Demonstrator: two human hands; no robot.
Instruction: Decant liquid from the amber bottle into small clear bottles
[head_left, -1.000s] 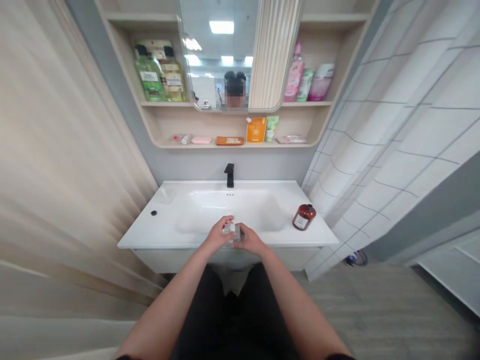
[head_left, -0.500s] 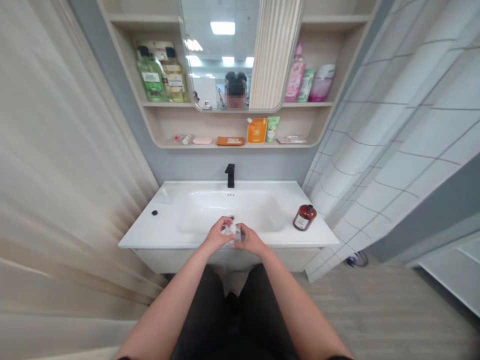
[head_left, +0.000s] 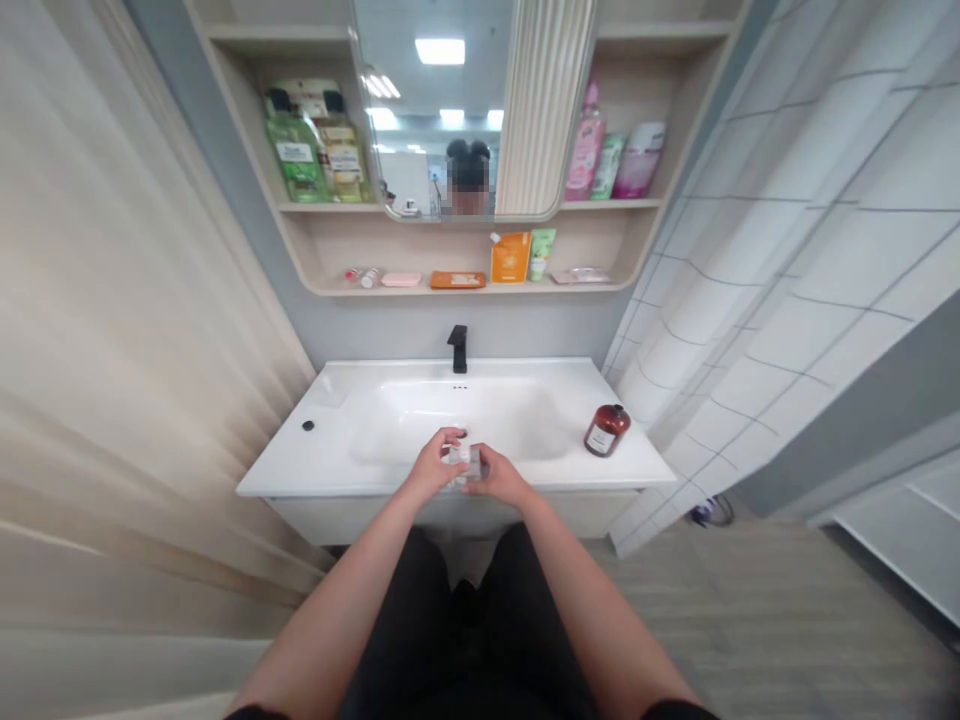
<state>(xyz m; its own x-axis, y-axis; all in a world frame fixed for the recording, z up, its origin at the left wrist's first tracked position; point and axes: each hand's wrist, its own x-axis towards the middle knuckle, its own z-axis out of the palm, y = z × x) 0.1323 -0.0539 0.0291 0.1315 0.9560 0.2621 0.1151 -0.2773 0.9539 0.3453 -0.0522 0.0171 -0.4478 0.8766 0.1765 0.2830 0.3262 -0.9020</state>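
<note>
A small clear container [head_left: 465, 462] with something white in it is held between my two hands, over the front edge of the white sink [head_left: 525, 410]. My left hand [head_left: 433, 465] grips its left side with curled fingers. My right hand [head_left: 499, 475] closes round its right side. The fingers partly cover the container, so its exact kind is unclear. Right of the basin, an amber bottle [head_left: 607, 430] with a white label stands on the counter. A small round black piece [head_left: 307, 426] lies on the counter's left side.
A black faucet [head_left: 458, 349] rises behind the basin. Above it, a shelf [head_left: 585, 291] carries an orange pouch [head_left: 511, 258], a green tube [head_left: 541, 254] and small items, below a mirror [head_left: 435, 100]. A faint transparent object [head_left: 330, 388] sits at the counter's back left. Curtains hang on the left.
The white part seen on top of the container half a second ago now appears lower, inside its clear walls. Both hands keep their hold; the view shifts slightly.
</note>
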